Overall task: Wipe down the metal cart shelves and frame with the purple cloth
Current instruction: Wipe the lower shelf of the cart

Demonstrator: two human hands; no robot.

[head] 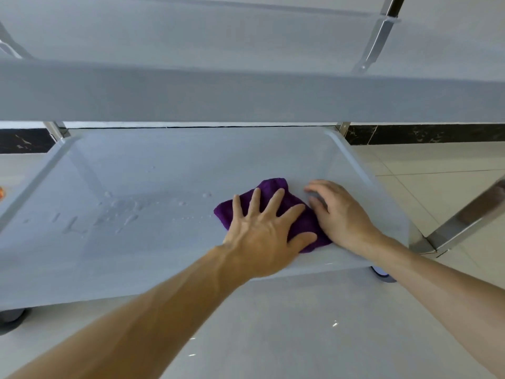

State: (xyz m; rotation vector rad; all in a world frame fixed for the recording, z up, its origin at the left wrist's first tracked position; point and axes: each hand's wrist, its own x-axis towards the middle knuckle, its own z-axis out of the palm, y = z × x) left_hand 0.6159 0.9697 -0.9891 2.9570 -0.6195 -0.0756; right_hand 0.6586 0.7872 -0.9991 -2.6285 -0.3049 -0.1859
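Lower-shelf wiping under way: left hand (262, 236) presses flat, fingers spread, on the purple cloth (273, 212) at the lower shelf (136, 255) right end, right hand (341, 214) loosely curled beside it; water droplets (120, 212) leftward presumably require the next pass.

Left hand (262, 236) flat on purple cloth (276, 192), right hand (338, 214) beside, wet lower shelf (136, 173)

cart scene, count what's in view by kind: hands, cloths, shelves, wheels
hands: 2, left hand flat on the cloth, right hand beside it
purple terry cloths: 1
grey metal cart shelves: 2, lower, upper
grey caster wheels: 2, left, right
total: 7
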